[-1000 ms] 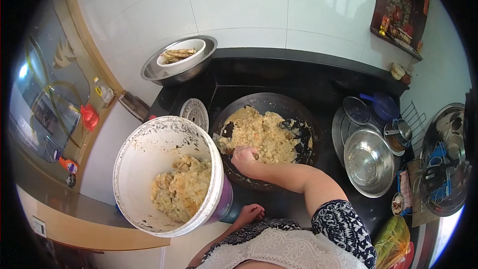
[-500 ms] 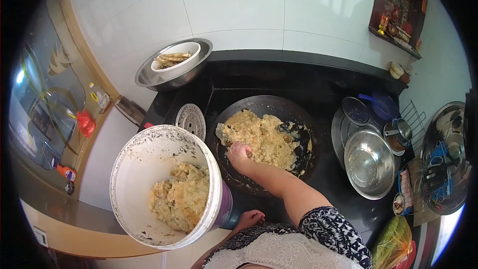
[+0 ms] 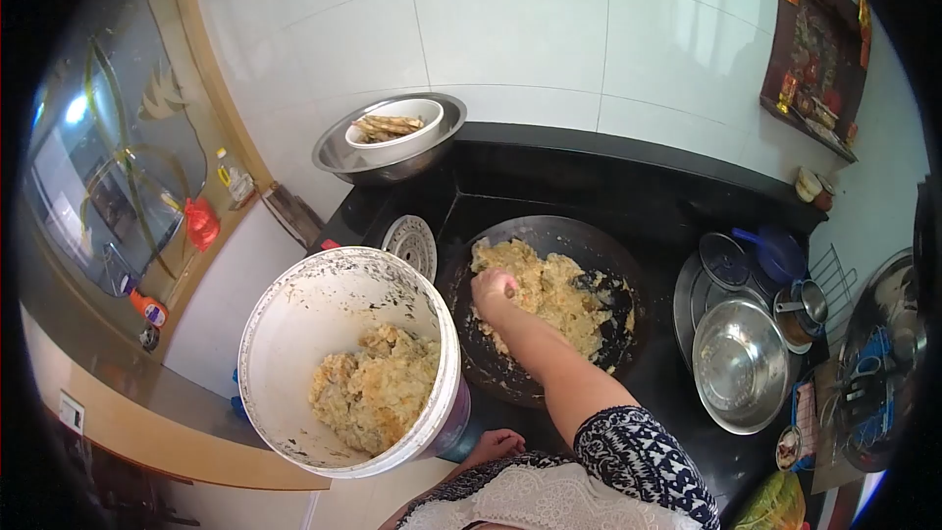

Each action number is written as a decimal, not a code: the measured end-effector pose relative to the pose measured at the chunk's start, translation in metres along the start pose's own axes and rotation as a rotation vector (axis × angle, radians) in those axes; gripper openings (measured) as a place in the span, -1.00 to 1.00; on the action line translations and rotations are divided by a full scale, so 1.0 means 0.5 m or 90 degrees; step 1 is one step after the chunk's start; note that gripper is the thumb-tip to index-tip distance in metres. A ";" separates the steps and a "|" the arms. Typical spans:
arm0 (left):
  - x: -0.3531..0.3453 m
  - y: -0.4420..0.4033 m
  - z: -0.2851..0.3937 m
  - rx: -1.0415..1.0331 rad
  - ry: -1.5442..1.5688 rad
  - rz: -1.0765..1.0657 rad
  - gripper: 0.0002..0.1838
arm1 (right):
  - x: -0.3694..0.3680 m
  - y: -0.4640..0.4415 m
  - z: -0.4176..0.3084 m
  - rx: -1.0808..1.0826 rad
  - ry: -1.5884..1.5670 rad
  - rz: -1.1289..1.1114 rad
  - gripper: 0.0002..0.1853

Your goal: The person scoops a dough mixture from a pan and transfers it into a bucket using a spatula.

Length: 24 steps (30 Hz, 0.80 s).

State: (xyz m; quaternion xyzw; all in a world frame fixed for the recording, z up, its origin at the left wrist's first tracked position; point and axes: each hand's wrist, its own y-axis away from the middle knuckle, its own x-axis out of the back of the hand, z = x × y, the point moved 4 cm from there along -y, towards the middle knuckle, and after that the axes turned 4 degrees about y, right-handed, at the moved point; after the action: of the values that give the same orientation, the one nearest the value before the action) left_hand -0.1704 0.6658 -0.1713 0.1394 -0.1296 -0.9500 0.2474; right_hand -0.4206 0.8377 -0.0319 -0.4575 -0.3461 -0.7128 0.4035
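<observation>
My right hand is closed at the left side of a dark wok, against a lumpy yellowish mash. A small brownish end shows at its fist; what it grips is mostly hidden. Low in the view, close to my body, my left hand has its fingers curled, and what they hold, if anything, cannot be made out. To the left of the wok a tilted white bucket contains more of the mash.
A steel basin with a white bowl of brownish sticks stands behind the bucket. A perforated disc lies beside the wok. Farther right are a steel bowl, lids, a small pot and a wire rack.
The whole view has shifted, so most things appear farther right and lower. My right hand has moved up along the wok's left side, still closed. The bucket stays tilted.
</observation>
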 end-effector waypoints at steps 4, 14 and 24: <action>-0.008 0.007 0.018 -0.008 -0.048 0.020 -0.78 | 0.014 0.001 0.105 0.025 -0.069 -0.046 -0.73; -0.014 0.010 0.038 0.073 0.010 0.059 -0.78 | -0.145 0.027 0.272 -0.025 -0.363 -0.172 -0.65; -0.029 0.028 0.057 0.054 0.056 0.083 -0.80 | -0.249 0.146 0.330 0.038 -0.369 -0.216 -0.61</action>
State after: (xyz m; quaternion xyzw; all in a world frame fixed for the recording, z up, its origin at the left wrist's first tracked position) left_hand -0.1615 0.6667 -0.1373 0.1827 -0.1676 -0.9185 0.3079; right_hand -0.2622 0.9807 -0.0825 -0.5650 -0.5385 -0.5995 0.1773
